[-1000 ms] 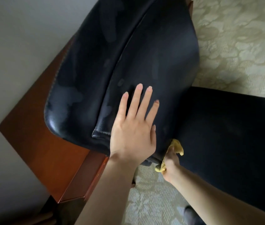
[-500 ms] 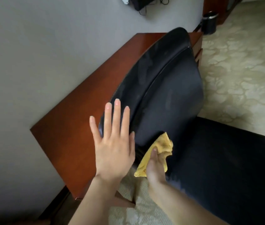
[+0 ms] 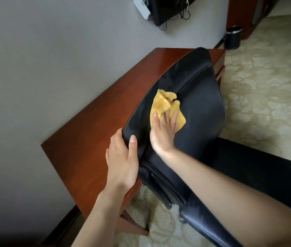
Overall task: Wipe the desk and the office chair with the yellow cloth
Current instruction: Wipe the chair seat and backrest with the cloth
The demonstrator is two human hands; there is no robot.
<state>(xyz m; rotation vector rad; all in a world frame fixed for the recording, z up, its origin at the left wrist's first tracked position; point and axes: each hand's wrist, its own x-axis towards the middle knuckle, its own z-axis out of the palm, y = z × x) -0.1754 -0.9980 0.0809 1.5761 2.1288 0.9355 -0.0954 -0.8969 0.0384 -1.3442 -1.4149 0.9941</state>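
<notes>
Risen to mid-frame, right hand (image 3: 162, 131) is pressing yellow cloth (image 3: 160, 104) flat-fingered onto office chair (image 3: 203, 107), left hand (image 3: 121, 161) gripping its edge; chair-wiping is looking midway.

yellow cloth (image 3: 162, 104) moved up the backrest (image 3: 201, 111); left grip (image 3: 122, 161) took its edge.

left hand (image 3: 123, 161) gripping; right hand (image 3: 162, 132) flat, pressing

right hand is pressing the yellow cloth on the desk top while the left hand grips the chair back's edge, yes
Not quite. The head view shows the right hand pressing the yellow cloth against the black chair back, not the desk top behind it. The left hand does grip the chair back's edge.
</notes>
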